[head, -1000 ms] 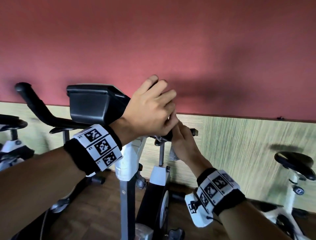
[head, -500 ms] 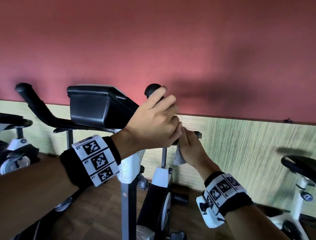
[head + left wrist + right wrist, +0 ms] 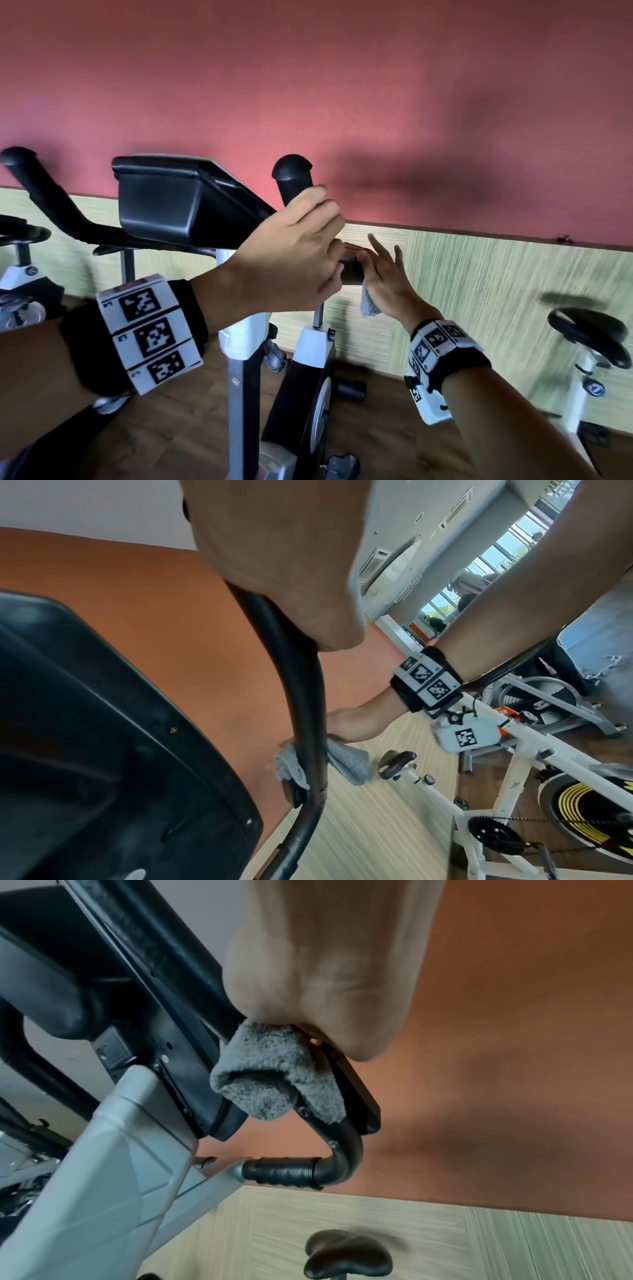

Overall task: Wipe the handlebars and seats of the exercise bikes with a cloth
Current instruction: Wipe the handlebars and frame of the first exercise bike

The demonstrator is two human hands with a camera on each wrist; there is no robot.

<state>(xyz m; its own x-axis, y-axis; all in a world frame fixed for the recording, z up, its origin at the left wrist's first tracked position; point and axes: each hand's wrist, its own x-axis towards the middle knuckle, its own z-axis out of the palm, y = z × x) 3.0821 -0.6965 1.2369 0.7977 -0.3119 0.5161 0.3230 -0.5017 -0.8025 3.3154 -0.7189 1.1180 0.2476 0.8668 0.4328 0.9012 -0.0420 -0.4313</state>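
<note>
The black right handlebar (image 3: 291, 174) of the exercise bike rises beside the console (image 3: 164, 202). My left hand (image 3: 298, 253) grips this bar just below its rounded tip, fingers curled round it. Lower on the same bar, my right hand (image 3: 383, 277) presses a grey cloth (image 3: 369, 305) against it, fingers straight and spread. In the left wrist view the cloth (image 3: 346, 761) wraps the bar (image 3: 304, 696) under the right hand (image 3: 356, 723). The right wrist view shows the folded cloth (image 3: 270, 1074) under the palm (image 3: 325, 961). The left handlebar (image 3: 37, 185) is bare.
Another bike's black seat (image 3: 589, 335) stands at the right, near the panelled wall. A third bike (image 3: 24, 274) stands at the left. The white frame post (image 3: 239, 342) and flywheel housing sit below my hands. Wooden floor lies underneath.
My left hand has slid down the right handlebar, baring its rounded tip. My right hand's fingers have straightened and spread, with the cloth still against the bar.
</note>
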